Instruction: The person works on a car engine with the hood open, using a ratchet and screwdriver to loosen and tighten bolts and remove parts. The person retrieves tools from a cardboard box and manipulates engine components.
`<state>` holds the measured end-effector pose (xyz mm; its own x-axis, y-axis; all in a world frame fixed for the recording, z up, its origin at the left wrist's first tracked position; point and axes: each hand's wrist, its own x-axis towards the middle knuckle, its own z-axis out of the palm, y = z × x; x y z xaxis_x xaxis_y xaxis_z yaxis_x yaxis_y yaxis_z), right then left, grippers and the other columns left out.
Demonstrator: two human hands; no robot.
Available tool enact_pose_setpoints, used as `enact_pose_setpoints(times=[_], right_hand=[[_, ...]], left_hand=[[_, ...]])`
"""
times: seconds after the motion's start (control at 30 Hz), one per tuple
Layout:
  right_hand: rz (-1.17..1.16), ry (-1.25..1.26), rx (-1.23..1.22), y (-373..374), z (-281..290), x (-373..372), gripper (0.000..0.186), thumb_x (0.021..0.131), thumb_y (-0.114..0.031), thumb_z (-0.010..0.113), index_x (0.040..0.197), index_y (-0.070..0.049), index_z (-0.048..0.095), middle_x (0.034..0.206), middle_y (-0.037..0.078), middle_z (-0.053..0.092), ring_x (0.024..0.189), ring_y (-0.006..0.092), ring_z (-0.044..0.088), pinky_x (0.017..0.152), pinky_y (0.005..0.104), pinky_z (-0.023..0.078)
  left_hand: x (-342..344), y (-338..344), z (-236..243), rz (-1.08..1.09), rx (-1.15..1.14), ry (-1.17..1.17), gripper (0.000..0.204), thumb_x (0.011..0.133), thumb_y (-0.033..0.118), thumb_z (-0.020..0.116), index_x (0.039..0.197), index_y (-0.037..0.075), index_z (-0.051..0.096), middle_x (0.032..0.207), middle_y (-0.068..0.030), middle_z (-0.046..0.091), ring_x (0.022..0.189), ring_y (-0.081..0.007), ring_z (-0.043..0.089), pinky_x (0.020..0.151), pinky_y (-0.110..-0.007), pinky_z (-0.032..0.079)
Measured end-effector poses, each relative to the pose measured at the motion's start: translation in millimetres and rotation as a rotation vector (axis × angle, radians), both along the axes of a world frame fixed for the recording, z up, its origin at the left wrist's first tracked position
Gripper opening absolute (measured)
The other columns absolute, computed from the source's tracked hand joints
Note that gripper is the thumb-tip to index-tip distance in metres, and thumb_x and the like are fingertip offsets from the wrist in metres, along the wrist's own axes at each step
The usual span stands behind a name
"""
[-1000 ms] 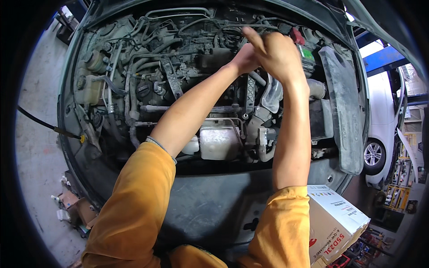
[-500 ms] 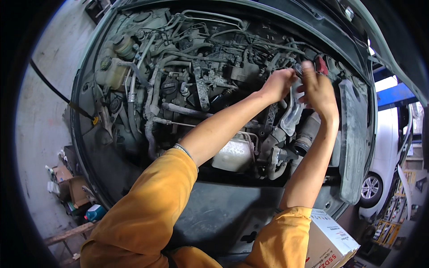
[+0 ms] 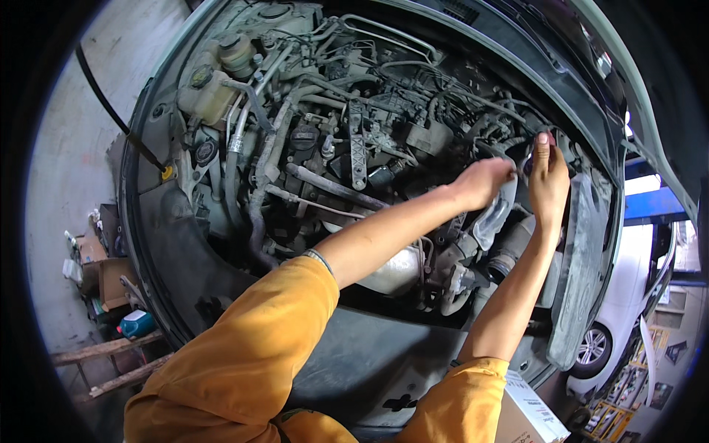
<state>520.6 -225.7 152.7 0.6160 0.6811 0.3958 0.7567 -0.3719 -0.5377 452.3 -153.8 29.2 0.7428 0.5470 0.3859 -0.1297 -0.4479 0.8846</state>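
My left hand (image 3: 481, 183) has curled, slightly blurred fingers at the upper end of a grey curved duct (image 3: 491, 218) in the engine bay; what it grips is hidden. Just right of it, my right hand (image 3: 548, 176) is closed, thumb up, beside a small red part (image 3: 551, 139) near the bay's rear right; I cannot make out what it holds. A dark corrugated hose (image 3: 508, 252) with an open end lies under my right forearm, next to a long grey plastic cover (image 3: 569, 284). A ribbed bracket (image 3: 356, 140) stands in the middle of the engine.
The raised hood (image 3: 650, 148) is at right, with a white car (image 3: 620, 288) beyond. A translucent reservoir (image 3: 211, 103) is at left. A cardboard box (image 3: 528, 413) is by my right sleeve. Cartons (image 3: 111, 280), a teal bottle (image 3: 136, 323) and a black rod (image 3: 103, 100) are left.
My hands have moved right along with a shift of the view, which now tilts. My right hand's fingers have closed since half a second ago, and it has separated slightly from my left.
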Motion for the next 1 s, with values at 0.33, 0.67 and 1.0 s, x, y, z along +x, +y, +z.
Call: enact_pose_setpoints(times=[0.33, 0.67, 1.0], right_hand=[[-0.273, -0.25, -0.402, -4, 1, -23, 0.059, 0.103, -0.051, 0.05, 0.093, 0.005, 0.067, 0.077, 0.017, 0.071, 0.067, 0.0205, 0.067, 0.061, 0.0359, 0.049], [-0.101, 0.14, -0.16, -5, -4, -62, 0.06, 0.103, -0.048, 0.052, 0.083, 0.006, 0.066, 0.063, 0.017, 0.062, 0.055, 0.0222, 0.055, 0.056, 0.0401, 0.045], [0.012, 0.385, -0.231, -11, 11, -80, 0.057, 0.103, -0.049, 0.052, 0.092, 0.004, 0.068, 0.07, 0.006, 0.066, 0.037, 0.0085, 0.045, 0.035, 0.0261, 0.033]], left_hand=[[7, 9, -20, 0.131, -0.048, -0.099, 0.021, 0.099, 0.02, 0.056, 0.093, 0.001, 0.055, 0.091, -0.0209, 0.062, 0.094, -0.0434, 0.061, 0.078, -0.049, 0.049], [0, 11, -30, 0.112, 0.047, -0.083, 0.02, 0.096, 0.023, 0.058, 0.097, 0.003, 0.054, 0.091, -0.018, 0.061, 0.089, -0.0405, 0.062, 0.075, -0.049, 0.05], [-8, 18, -25, -0.005, 0.17, -0.064, 0.021, 0.094, 0.022, 0.059, 0.09, 0.002, 0.057, 0.092, -0.0185, 0.063, 0.093, -0.0385, 0.064, 0.079, -0.048, 0.052]])
